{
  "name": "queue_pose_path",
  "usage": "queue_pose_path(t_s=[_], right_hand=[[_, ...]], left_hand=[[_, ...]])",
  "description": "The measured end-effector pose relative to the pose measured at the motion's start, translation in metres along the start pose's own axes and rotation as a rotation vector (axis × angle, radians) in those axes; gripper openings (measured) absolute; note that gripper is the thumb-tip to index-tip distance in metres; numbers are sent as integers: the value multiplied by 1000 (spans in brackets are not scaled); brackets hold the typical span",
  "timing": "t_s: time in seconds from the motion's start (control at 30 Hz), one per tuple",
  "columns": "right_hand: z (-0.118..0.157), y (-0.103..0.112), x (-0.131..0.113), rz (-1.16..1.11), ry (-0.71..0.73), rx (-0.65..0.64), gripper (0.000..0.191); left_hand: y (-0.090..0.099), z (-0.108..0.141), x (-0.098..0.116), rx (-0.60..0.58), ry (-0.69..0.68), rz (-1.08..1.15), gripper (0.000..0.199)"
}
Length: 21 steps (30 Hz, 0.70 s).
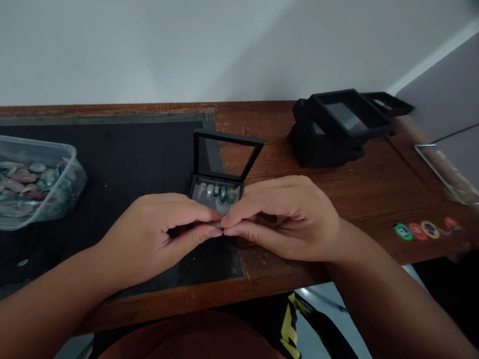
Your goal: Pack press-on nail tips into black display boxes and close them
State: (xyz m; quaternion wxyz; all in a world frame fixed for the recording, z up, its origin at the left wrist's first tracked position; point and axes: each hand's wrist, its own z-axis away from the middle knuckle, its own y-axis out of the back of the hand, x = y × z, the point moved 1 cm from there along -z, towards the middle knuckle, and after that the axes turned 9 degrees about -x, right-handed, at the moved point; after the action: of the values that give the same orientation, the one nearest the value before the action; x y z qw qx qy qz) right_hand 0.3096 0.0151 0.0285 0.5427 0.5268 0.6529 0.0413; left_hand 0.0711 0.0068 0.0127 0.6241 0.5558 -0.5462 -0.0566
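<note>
Just in front of a small black display case (231, 177), my left hand (161, 235) and my right hand (288, 217) meet fingertip to fingertip. Each pinches with thumb and forefinger at a tiny greyish piece (215, 224); the fingers cover most of it, so its kind is unclear. The case's windowed lid is raised. Inside lie several press-on nails (223, 194) in a row, some dark green, others pale or patterned. My fingers hide the front part of the case.
At left, a clear plastic tub (59, 210) holds many bagged or loose nail-like pieces on a black mat (137, 149). Black windowed cases (338, 122) are stacked back right. Round colourful stickers (416, 231) and a thin metal-edged frame (442, 172) are farther right.
</note>
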Motion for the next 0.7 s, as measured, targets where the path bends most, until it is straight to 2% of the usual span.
queue_pose_path(t_s=[0.2,0.5,0.7], right_hand=[[1,-3,-1,-27,-15,33,2],[0,-3,-3,-56,-63,33,4],[1,-3,-1,-54,-27,16,4]], left_hand=[[0,-3,0,10,-78,-57,18],[4,-2,0,5,-76,-174,20],[1,-3,2,64,-79,-163,17]])
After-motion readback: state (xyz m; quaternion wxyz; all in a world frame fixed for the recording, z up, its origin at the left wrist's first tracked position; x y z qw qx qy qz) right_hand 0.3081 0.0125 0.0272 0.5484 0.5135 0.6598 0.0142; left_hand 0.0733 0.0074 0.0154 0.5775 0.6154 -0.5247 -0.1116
